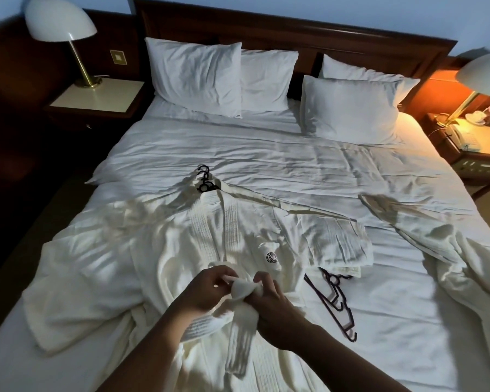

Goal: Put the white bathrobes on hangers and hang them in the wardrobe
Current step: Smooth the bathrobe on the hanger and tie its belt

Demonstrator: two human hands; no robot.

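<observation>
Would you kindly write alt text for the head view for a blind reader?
A left hand and right hand grip the belt of a white bathrobe spread on a bed, black hanger hooks at its collar. More black hangers and a second robe lie to the right.

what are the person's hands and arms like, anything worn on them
Two bare hands, the left hand and the right hand, with no gloves. No sleeves, watch or bracelet show anywhere up to the frame edge. The light is too dim to tell about rings.
</observation>
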